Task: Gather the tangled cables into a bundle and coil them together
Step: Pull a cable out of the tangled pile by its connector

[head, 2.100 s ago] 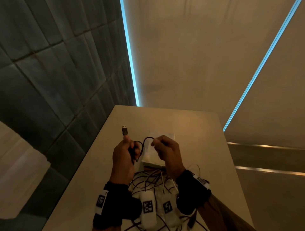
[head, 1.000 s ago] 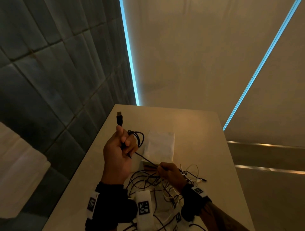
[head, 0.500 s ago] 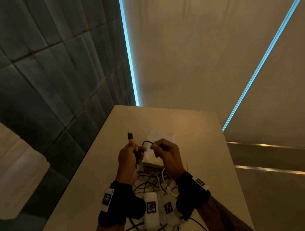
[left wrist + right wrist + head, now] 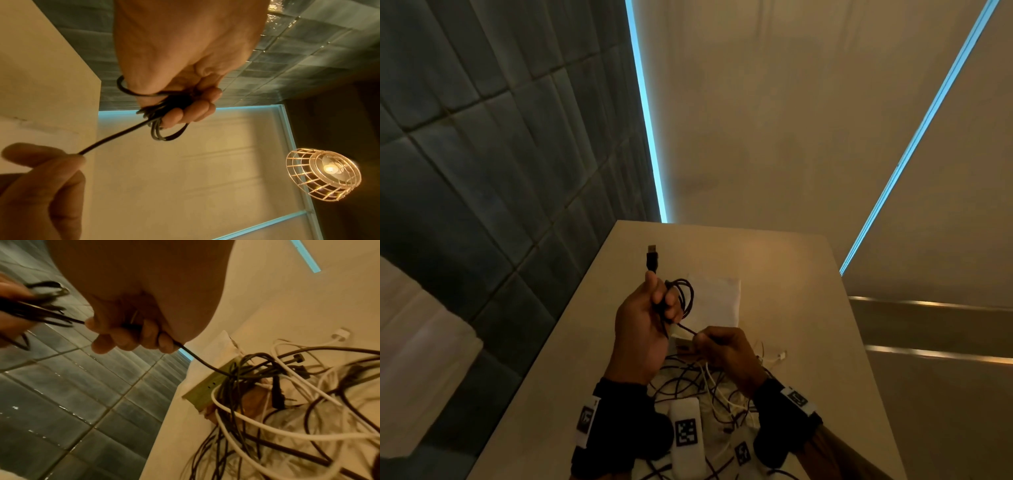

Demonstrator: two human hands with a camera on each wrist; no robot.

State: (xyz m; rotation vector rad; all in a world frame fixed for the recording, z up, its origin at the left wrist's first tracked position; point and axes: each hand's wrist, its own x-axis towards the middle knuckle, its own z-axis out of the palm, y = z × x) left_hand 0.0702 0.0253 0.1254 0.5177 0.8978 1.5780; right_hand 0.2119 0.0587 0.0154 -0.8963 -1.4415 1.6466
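Gripped in the left hand (image 4: 643, 329): several small loops of black cable (image 4: 683, 296), fingers curled round the gathered turns, thumb on top. USB plug (image 4: 652, 258) stands up at 12 o'clock from the fist. Left wrist view confirms at least three turns pinned under the fingertips (image 4: 185, 113), with one strand leaving the coil toward 8 o'clock.

That strand runs nearly straight and taut, down and to the right in the head view, from the coil to the right hand (image 4: 726, 353). Right hand lies at about 4 o'clock from the left, lower and nearer the table (image 4: 774, 260). Its fingers are curled round the cable, which passes through the fist and exits the little-finger side (right wrist view), then drops into the tangle (image 4: 267, 386).

Tangle of black and white leads sits on the table under and behind the right hand, at roughly 6 o'clock from both hands. White plug (image 4: 339, 335) lies at its far edge. A white packet (image 4: 717, 298) lies flat just beyond the hands.

Judgement: coiling in progress, one cable partly wound, most of the pile untouched. Free length lies along the 10-to-4 line between the hands; right hand is nearer the slack, so it feeds while the left keeps the coil. Risk: the strand snags where it enters the knot.
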